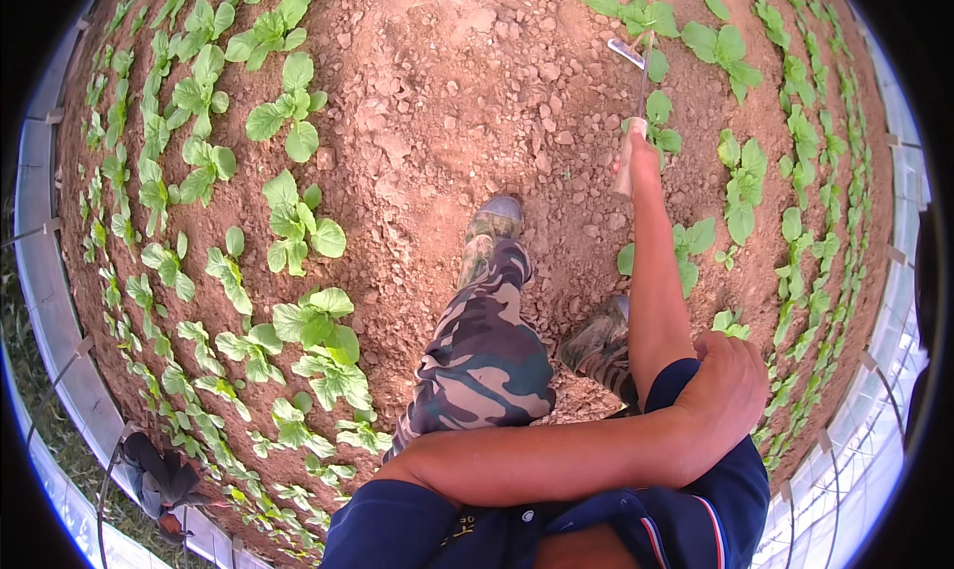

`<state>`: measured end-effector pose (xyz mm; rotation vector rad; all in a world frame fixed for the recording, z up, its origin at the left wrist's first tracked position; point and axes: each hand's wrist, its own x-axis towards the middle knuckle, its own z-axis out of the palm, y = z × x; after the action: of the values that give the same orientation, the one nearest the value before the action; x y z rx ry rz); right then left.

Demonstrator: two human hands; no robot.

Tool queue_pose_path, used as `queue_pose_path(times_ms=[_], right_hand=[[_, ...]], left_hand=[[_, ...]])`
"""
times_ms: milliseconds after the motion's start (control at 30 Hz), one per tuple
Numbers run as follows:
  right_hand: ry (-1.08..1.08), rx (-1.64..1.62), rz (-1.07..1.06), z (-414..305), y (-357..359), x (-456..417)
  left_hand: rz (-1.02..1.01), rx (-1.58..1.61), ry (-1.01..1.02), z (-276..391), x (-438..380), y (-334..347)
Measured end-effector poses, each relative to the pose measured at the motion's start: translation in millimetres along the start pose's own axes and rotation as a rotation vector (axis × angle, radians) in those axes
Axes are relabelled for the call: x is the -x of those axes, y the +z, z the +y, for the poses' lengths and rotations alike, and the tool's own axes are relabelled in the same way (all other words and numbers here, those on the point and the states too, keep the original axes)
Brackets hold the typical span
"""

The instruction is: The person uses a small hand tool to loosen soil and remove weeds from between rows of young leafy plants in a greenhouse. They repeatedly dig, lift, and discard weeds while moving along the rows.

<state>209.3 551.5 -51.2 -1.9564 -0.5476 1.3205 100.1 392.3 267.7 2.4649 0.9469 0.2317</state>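
My right hand [641,166] grips the pale wooden handle of a small hand hoe [621,184], with my arm stretched forward. The hoe's thin metal shank runs away from me to a narrow blade [626,53] near the soil. Right beside the blade and shank grows a leafy green seedling [639,16], and another seedling [659,108] is by the handle's end. Across my body lies my left arm, and my left hand [723,405] rests against my right upper arm near the dark blue sleeve; its fingers curl partly out of sight.
Rows of leafy seedlings [294,222] stand on both sides of a strip of cloddy brown soil [417,122]. My camouflage boot [496,219] is on that strip. Clear plastic sheeting [45,189] edges the bed. At the lower left another person [160,479] bends over the plants.
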Motion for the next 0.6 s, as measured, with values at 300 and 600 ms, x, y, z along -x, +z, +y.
queue_pose_path(times_ms=[300, 600], right_hand=[[0.069, -0.046, 0.004, 50.4, -0.3, 49.4], [-0.388, -0.115, 0.106, 55.9, 16.9, 39.0]], left_hand=[[-0.026, -0.001, 0.041, 4.8, 3.1, -0.9], [-0.063, -0.027, 0.039, 7.7, 5.5, -0.9]])
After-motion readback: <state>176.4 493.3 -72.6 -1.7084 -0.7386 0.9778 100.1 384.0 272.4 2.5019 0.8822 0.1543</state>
